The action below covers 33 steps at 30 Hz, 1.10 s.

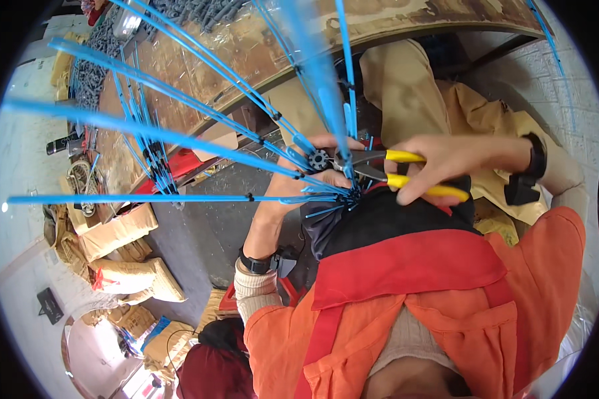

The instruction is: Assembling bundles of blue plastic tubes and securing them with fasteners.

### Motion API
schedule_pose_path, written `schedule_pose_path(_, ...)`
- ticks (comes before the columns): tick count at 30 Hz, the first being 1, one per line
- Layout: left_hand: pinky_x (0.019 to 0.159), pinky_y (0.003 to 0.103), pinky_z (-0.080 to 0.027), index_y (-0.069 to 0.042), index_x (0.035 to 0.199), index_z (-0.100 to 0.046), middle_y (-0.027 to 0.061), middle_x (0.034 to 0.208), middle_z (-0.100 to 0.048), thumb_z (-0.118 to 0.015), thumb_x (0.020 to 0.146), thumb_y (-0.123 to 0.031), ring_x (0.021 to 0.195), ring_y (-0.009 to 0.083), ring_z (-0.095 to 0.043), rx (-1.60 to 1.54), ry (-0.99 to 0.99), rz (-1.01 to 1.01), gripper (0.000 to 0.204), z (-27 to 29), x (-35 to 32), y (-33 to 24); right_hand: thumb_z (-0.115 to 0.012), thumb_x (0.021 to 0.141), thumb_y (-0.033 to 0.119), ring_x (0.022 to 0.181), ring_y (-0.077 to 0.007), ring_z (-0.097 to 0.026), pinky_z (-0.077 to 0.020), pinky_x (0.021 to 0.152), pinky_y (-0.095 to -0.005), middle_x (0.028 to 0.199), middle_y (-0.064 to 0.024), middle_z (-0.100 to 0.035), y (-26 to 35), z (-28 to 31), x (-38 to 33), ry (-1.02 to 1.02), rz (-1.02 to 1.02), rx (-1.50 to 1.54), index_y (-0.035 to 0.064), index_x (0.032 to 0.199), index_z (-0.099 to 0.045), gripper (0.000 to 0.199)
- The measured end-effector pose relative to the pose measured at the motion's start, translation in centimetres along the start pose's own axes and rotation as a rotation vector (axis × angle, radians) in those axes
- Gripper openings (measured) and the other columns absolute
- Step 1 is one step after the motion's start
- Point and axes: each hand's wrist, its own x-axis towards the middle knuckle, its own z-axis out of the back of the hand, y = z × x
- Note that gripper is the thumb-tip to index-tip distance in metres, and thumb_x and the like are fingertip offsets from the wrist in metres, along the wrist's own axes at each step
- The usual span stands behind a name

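Note:
Many thin blue ribs (180,136) fan out to the left and upward from a small black toothed hub (319,159) held near my chest. My left hand (316,174) grips the rib frame at the hub, fingers curled around it. My right hand (449,163) is closed on the yellow handles of a pair of pliers (393,167), whose dark jaws reach the hub from the right. Black fabric (386,223) hangs under the hub against my orange and red jacket. A black band sits on each wrist.
A worn wooden workbench (246,46) curves across the top with dark metal parts piled at its far left. Tan sacks (123,276) lie stacked on the floor at the left. Tan cloth (412,80) is bunched at the upper right, beside a white brick wall.

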Motion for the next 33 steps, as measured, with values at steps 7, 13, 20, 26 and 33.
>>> schedule_pose_path(7, 0.069, 0.023, -0.049, -0.001, 0.113, -0.067, 0.0009, 0.084, -0.065, -0.081, 0.068, -0.001, 0.077, 0.0080, -0.060, -0.001, -0.282, 0.027, 0.047, -1.1, -0.2, -0.4, -0.068, 0.086, 0.017, 0.071, -0.0257, -0.066, -0.0485, 0.059, -0.0347, 0.081, -0.0136, -0.062, -2.4, -0.5, 1.5, -0.990, 0.816, -1.144, -0.0003, 0.109, -0.049, 0.034)
schedule_pose_path(13, 0.067, 0.023, -0.048, -0.001, 0.115, -0.066, 0.0014, 0.083, -0.066, -0.081, 0.069, -0.003, 0.076, 0.0077, -0.059, 0.070, -0.032, -0.061, 0.049, -0.3, 0.2, -0.1, -0.069, 0.085, 0.021, 0.080, -0.0256, -0.065, -0.0481, 0.061, -0.0355, 0.092, -0.0138, -0.061, -0.5, 0.5, -0.6, -0.025, 0.038, -0.004, 0.0000, 0.112, -0.052, 0.039)
schedule_pose_path(20, 0.068, 0.025, -0.048, -0.001, 0.110, -0.065, 0.0034, 0.084, -0.066, -0.082, 0.070, -0.006, 0.076, 0.0091, -0.059, -0.006, -0.271, 0.076, 0.044, -1.1, -0.3, 0.0, -0.061, 0.092, 0.026, 0.060, -0.0156, -0.060, -0.0435, 0.053, -0.0315, 0.070, -0.0064, -0.062, -1.1, -0.1, 0.1, -1.039, 0.651, -1.317, 0.0012, 0.104, -0.056, 0.028)
schedule_pose_path(26, 0.062, 0.024, -0.048, -0.001, 0.102, -0.062, 0.0059, 0.084, -0.063, -0.081, 0.073, -0.006, 0.072, 0.0109, -0.062, 0.219, -0.272, -0.208, 0.035, -0.5, -0.6, 2.6, -0.057, 0.095, 0.030, 0.052, -0.0161, -0.056, -0.0434, 0.052, -0.0325, 0.065, -0.0068, -0.060, -2.4, 0.2, 4.2, -0.500, 0.263, -0.457, 0.0012, 0.089, -0.058, 0.030)
schedule_pose_path(33, 0.064, 0.022, -0.052, 0.000, 0.099, -0.056, 0.0055, 0.086, -0.062, -0.074, 0.080, -0.003, 0.076, 0.0104, -0.064, 0.165, -0.232, -0.195, 0.027, -0.6, -0.9, 0.9, -0.053, 0.097, 0.026, 0.057, -0.0205, -0.059, -0.0448, 0.057, -0.0342, 0.070, -0.0085, -0.063, -1.4, -0.5, 3.0, -0.587, 0.287, -0.459, -0.0005, 0.092, -0.059, 0.027)
